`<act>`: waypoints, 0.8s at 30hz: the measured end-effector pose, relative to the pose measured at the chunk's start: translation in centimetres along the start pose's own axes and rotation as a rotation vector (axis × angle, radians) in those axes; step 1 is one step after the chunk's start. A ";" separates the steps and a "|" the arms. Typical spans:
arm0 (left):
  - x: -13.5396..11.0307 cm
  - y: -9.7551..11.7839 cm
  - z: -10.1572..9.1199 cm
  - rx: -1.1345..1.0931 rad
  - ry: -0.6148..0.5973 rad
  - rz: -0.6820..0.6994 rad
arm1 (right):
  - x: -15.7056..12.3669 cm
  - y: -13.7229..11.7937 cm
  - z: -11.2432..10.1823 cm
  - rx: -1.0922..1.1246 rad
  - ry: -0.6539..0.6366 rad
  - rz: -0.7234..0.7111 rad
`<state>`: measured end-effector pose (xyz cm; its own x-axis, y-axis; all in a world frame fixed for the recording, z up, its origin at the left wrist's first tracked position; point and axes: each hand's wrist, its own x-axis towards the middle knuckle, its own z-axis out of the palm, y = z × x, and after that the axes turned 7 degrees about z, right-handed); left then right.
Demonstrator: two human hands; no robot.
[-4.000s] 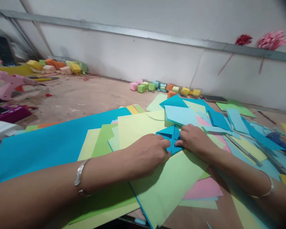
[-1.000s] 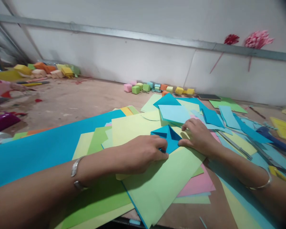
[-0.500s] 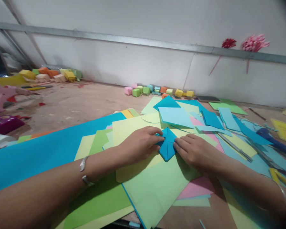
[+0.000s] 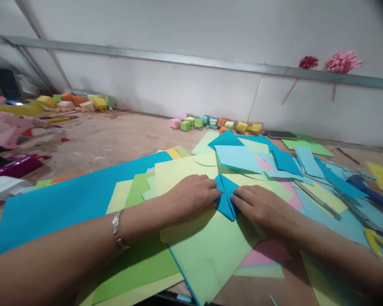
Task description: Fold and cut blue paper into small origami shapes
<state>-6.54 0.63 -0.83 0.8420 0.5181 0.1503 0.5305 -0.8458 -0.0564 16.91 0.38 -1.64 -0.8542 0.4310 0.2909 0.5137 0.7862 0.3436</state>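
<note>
A small piece of folded blue paper (image 4: pixel 226 199), diamond-shaped with creases meeting near its middle, is held between my two hands. My left hand (image 4: pixel 194 193) grips its left side with the fingers closed and curled. On the right edge, the fingertips of my right hand (image 4: pixel 258 206) pinch the paper, the thumb largely hidden. Beneath it lies a pale green sheet (image 4: pixel 207 255) over a pile of coloured sheets. Just beyond the fingers rests a folded light blue paper (image 4: pixel 238 158).
A large blue sheet (image 4: pixel 57 204) spreads to the left. Scissors with yellow handles (image 4: pixel 375 244) and a metal strip (image 4: pixel 319 200) lie at the right. Small paper cubes (image 4: pixel 198 123) line the wall. A pink glue gun (image 4: pixel 14 129) is at the far left.
The folded blue paper has turned slightly, its lower tip swinging to the right. Both hands keep hold of its sides. The whole view has shifted a little.
</note>
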 end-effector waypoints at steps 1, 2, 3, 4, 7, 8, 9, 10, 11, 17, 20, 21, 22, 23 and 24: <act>0.0 0.1 -0.1 0.005 -0.020 -0.002 | 0.0 -0.2 -0.2 0.009 -0.018 -0.006; 0.1 0.1 -0.3 0.010 -0.037 -0.002 | -0.1 -0.4 -0.4 0.009 -0.035 -0.013; 0.1 0.2 -0.4 0.015 -0.050 0.001 | -0.1 -0.6 -0.7 0.004 -0.050 -0.016; 0.1 0.2 -0.6 0.017 -0.055 0.005 | -0.2 -0.8 -0.9 0.001 -0.065 -0.014; 0.1 0.3 -0.8 0.018 -0.048 0.009 | -0.2 -1.2 -1.3 0.027 -0.110 0.011; 0.1 0.3 -0.8 0.017 -0.051 0.008 | -0.1 -1.2 -1.4 0.041 -0.123 0.021; 0.0 0.3 -0.7 0.019 -0.057 0.007 | -0.1 -1.3 -1.4 0.047 -0.131 0.030; 0.1 0.2 -0.6 0.024 -0.059 0.006 | 0.0 -1.3 -1.3 0.043 -0.134 0.035; 0.1 0.2 -0.5 0.030 -0.055 0.006 | 0.1 -1.3 -1.3 0.028 -0.133 0.035; 0.1 0.1 -0.2 0.033 -0.028 0.015 | 0.1 -1.7 -1.1 -0.057 -0.139 0.009; 0.0 0.1 -0.2 0.023 -0.027 0.009 | 0.0 -1.9 -1.0 -0.051 -0.052 0.023; 0.0 0.1 -0.2 0.018 -0.022 0.010 | 0.1 -1.9 -1.0 -0.047 -0.004 0.022; -0.1 0.1 -0.2 0.013 -0.016 0.011 | 0.1 -1.9 -0.9 -0.042 0.040 0.016; -0.1 0.1 -0.2 0.009 -0.007 0.010 | 0.2 -1.9 -0.7 -0.033 0.077 0.008; -0.2 0.1 -0.2 0.007 0.006 0.006 | 0.2 -1.8 -0.6 -0.022 0.110 0.000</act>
<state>-6.64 0.45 -0.71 0.8443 0.5126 0.1563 0.5266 -0.8477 -0.0644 15.84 -1.21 -1.64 -0.8405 0.3792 0.3870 0.5168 0.7756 0.3625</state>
